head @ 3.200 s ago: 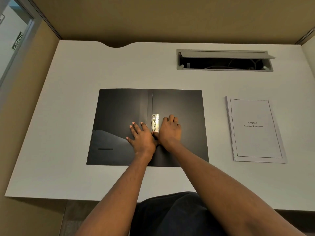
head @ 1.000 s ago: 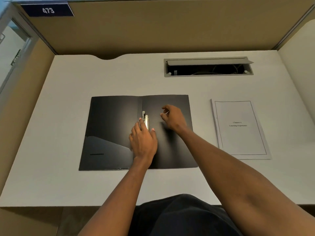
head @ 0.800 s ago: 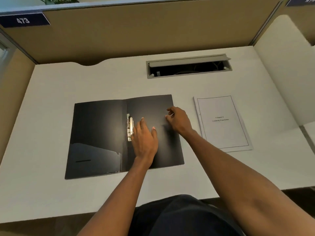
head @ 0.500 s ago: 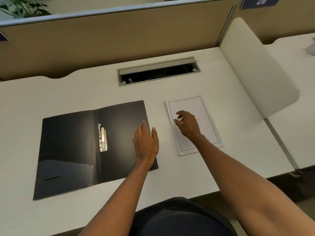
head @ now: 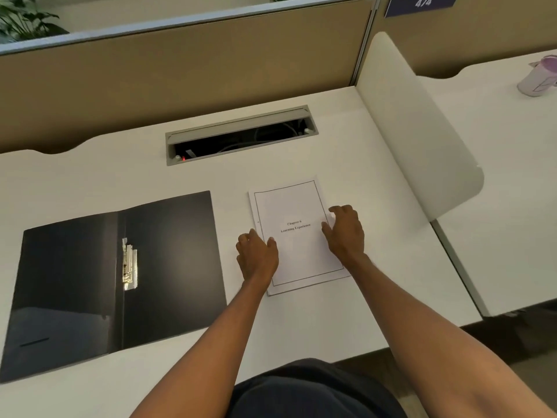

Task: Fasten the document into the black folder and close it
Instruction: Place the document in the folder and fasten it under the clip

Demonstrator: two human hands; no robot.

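Note:
The black folder (head: 168,263) lies open and flat on the left of the white desk (head: 376,312). Its metal fastener clip (head: 129,263) sits along the spine with its bar raised. To the right lies the white document (head: 294,233), a thin stack with a printed title page. My left hand (head: 256,257) rests at the document's left edge, fingers spread. My right hand (head: 343,230) lies over the right edge, fingers curled at the paper's side. Whether either hand has lifted the paper I cannot tell.
An open cable tray (head: 241,137) is set into the desk behind the document. A white curved divider (head: 422,131) stands on the right, with a neighbouring desk and a pale cup (head: 536,76) beyond. A tan partition (head: 180,70) closes the back.
Both hands left the folder and its clip and moved right to the document, one at each side edge. The view swung to the right.

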